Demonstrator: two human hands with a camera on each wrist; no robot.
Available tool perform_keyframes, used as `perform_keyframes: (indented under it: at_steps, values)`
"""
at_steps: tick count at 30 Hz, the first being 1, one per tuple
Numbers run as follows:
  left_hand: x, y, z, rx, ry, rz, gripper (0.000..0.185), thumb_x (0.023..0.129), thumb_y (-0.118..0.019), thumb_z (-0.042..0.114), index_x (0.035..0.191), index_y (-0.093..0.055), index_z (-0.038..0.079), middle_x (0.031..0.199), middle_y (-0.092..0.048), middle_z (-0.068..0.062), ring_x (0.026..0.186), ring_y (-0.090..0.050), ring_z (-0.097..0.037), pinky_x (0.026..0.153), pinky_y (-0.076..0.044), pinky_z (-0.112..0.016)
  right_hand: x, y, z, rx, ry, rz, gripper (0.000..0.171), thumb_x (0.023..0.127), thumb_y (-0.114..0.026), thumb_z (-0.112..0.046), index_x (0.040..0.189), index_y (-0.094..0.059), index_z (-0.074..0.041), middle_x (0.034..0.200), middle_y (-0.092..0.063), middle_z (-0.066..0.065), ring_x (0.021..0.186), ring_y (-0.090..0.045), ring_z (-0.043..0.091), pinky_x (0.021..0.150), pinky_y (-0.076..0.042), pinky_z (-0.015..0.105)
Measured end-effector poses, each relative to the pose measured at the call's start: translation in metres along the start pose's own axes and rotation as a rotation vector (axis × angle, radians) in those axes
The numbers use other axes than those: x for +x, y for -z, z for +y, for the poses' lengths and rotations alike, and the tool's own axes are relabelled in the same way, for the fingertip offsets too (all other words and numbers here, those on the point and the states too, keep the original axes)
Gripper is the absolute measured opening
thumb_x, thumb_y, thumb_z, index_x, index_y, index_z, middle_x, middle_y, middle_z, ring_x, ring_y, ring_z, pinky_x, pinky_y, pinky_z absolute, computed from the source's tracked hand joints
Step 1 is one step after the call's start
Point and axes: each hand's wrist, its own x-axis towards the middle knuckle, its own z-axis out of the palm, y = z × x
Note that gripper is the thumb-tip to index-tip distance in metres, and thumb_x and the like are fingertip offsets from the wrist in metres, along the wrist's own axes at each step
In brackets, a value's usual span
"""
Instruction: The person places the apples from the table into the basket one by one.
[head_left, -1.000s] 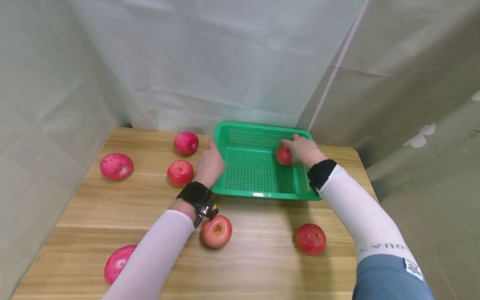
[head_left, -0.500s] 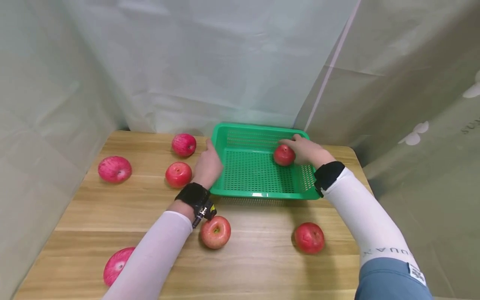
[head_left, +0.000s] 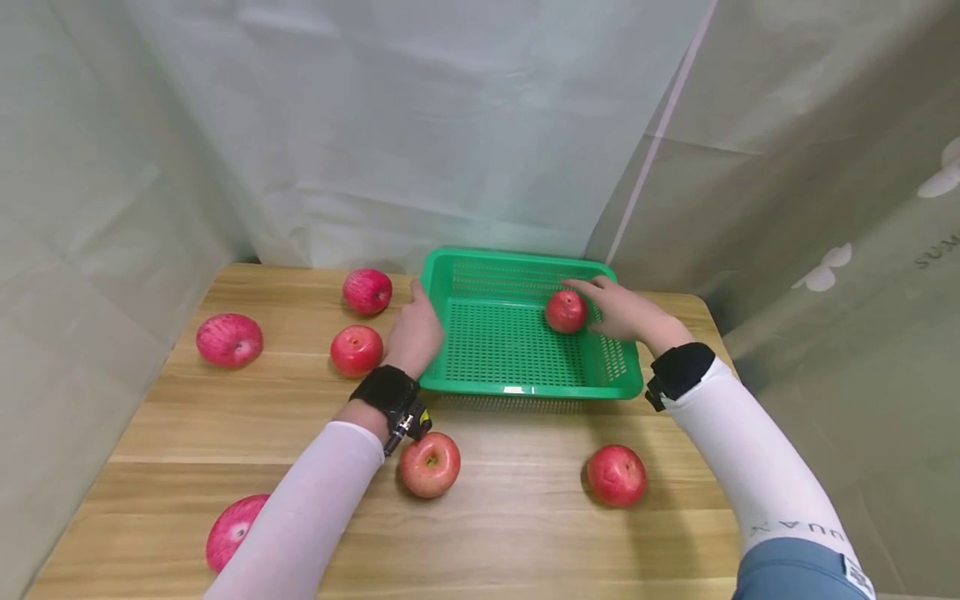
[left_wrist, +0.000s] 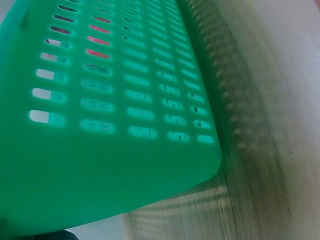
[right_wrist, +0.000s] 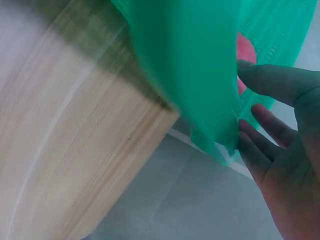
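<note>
Seven apples in all — one [head_left: 566, 311] already sits in the green basket [head_left: 525, 387], our right hand [head_left: 626, 312] beside it with fingers loosened. Our left hand [head_left: 416, 329] lies flat against the basket's wall, steadying it; six wait on the table [head_left: 525, 517].

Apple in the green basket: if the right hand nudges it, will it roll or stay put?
The apple is round and sits loose on the basket's flat perforated floor, so it would probably roll. The raised walls should stop it. It looks smooth and firm, so the right hand, now open beside it, may slip without a wrapping grip.
</note>
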Motion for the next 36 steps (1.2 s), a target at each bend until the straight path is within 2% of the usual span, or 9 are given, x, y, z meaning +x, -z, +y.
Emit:
perform_keyframes:
  at_steps: [9, 15, 20, 25, 30, 36]
  values:
    - [0.001, 0.002, -0.002, 0.008, -0.009, 0.001, 0.074, 0.108, -0.041, 0.007, 0.169, 0.001, -0.002, 0.098, -0.064, -0.025, 0.084, -0.067, -0.036, 0.07, -0.056, -0.048, -0.022, -0.003, 0.001, 0.023, 0.035, 0.055, 0.094, 0.095, -0.079, -0.006, 0.171, -0.025, -0.021, 0.156, -0.044, 0.025, 0.141, -0.048, 0.046, 0.11, -0.044, 0.064]
    - [0.003, 0.005, -0.004, 0.012, -0.006, -0.004, 0.075, 0.108, -0.042, 0.007, 0.169, 0.001, -0.002, 0.098, -0.064, -0.024, 0.086, -0.068, -0.037, 0.071, -0.056, -0.048, -0.035, -0.009, 0.001, 0.052, 0.078, 0.101, 0.095, 0.096, -0.079, -0.007, 0.172, -0.023, -0.019, 0.155, -0.048, 0.025, 0.143, -0.046, 0.046, 0.113, -0.042, 0.064]
    - [0.004, 0.008, -0.005, 0.009, -0.005, -0.009, 0.076, 0.109, -0.042, 0.007, 0.169, 0.004, -0.001, 0.101, -0.063, -0.026, 0.09, -0.067, -0.039, 0.074, -0.057, -0.05, -0.046, -0.015, -0.001, 0.083, 0.08, 0.116, 0.095, 0.096, -0.079, -0.01, 0.172, -0.022, -0.017, 0.153, -0.053, 0.024, 0.144, -0.046, 0.045, 0.116, -0.039, 0.064]
    - [0.005, 0.009, -0.006, 0.023, -0.012, 0.004, 0.075, 0.109, -0.042, 0.009, 0.169, 0.003, -0.002, 0.101, -0.063, -0.026, 0.09, -0.067, -0.039, 0.075, -0.057, -0.051, -0.056, -0.02, -0.002, 0.051, 0.074, 0.125, 0.083, 0.098, -0.08, -0.016, 0.168, -0.035, -0.012, 0.156, -0.049, 0.026, 0.145, -0.044, 0.047, 0.116, -0.038, 0.065]
    - [0.006, 0.007, -0.006, 0.049, -0.02, 0.016, 0.077, 0.108, -0.043, 0.009, 0.168, 0.001, -0.003, 0.103, -0.064, -0.027, 0.091, -0.068, -0.04, 0.075, -0.057, -0.052, -0.067, -0.024, -0.006, 0.031, 0.098, 0.157, 0.065, 0.099, -0.078, -0.018, 0.158, -0.052, -0.01, 0.15, -0.055, 0.024, 0.142, -0.048, 0.046, 0.115, -0.04, 0.064]
    - [0.006, 0.006, -0.008, 0.056, -0.038, 0.033, 0.075, 0.107, -0.043, 0.008, 0.168, -0.001, -0.005, 0.102, -0.064, -0.028, 0.092, -0.069, -0.041, 0.076, -0.058, -0.054, -0.084, -0.029, -0.01, 0.036, 0.111, 0.208, 0.057, 0.099, -0.079, -0.022, 0.152, -0.06, -0.01, 0.148, -0.057, 0.019, 0.141, -0.049, 0.042, 0.114, -0.042, 0.061]
